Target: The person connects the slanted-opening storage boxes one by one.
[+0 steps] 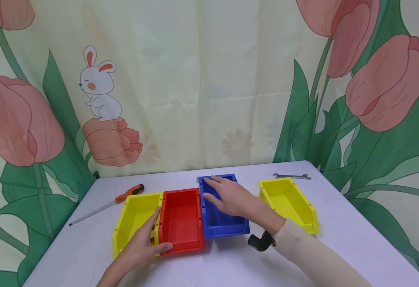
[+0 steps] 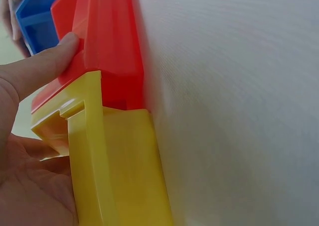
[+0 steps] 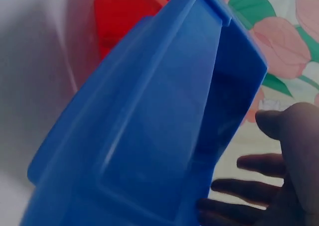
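Observation:
My left hand (image 1: 141,244) lies over the seam between a yellow bin (image 1: 133,213) and a red bin (image 1: 182,223), which stand side by side. Its thumb touches the red bin's front lip in the left wrist view, and the other fingers extend along the yellow bin's side. Over a blue bin (image 1: 227,230) to the right of the red one, my right hand (image 1: 232,196) has its fingers spread and fairly straight. The blue bin sits slightly farther back than the red bin, close against its side. In the right wrist view, the lower fingers overlap the blue bin's edge.
Another yellow bin (image 1: 291,201) stands apart on the right, with an open-ended wrench (image 1: 292,176) behind it. A screwdriver (image 1: 122,196) with an orange and black handle lies at the left. Behind the white table (image 1: 238,263) hangs a curtain (image 1: 173,131) with printed tulips.

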The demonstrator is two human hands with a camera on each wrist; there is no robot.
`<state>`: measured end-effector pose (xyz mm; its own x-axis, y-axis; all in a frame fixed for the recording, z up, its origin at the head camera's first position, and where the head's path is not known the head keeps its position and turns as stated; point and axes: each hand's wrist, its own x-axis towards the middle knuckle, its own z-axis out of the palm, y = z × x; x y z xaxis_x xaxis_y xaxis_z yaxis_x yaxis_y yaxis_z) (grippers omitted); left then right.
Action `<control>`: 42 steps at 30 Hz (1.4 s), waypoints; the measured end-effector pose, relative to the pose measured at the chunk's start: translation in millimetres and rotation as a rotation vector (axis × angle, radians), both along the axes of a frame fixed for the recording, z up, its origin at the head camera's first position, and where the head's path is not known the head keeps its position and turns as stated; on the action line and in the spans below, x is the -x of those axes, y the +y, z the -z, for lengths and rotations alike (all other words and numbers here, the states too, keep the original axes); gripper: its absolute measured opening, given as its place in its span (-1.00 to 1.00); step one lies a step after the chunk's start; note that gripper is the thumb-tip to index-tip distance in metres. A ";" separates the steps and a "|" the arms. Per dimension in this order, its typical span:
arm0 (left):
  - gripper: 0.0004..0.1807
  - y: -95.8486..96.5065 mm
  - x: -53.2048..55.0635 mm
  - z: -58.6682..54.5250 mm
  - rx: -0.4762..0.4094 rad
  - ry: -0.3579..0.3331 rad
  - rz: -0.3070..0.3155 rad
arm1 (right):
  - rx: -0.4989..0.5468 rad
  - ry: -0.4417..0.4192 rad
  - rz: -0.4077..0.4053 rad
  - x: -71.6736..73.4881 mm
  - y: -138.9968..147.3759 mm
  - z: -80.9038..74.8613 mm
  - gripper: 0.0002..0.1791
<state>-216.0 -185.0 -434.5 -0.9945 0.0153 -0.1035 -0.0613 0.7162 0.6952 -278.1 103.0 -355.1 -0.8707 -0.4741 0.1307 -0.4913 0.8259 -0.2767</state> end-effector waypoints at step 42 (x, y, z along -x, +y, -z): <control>0.39 -0.6 0.9 1.1 -0.005 0.002 0.003 | 0.115 -0.160 -0.127 2.0 -10.0 14.1 -0.32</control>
<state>-216.9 -185.6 -435.5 -0.9947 0.0189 -0.1014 -0.0577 0.7128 0.6990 -280.1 93.0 -369.3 -0.8188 -0.5713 0.0555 -0.5319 0.7188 -0.4478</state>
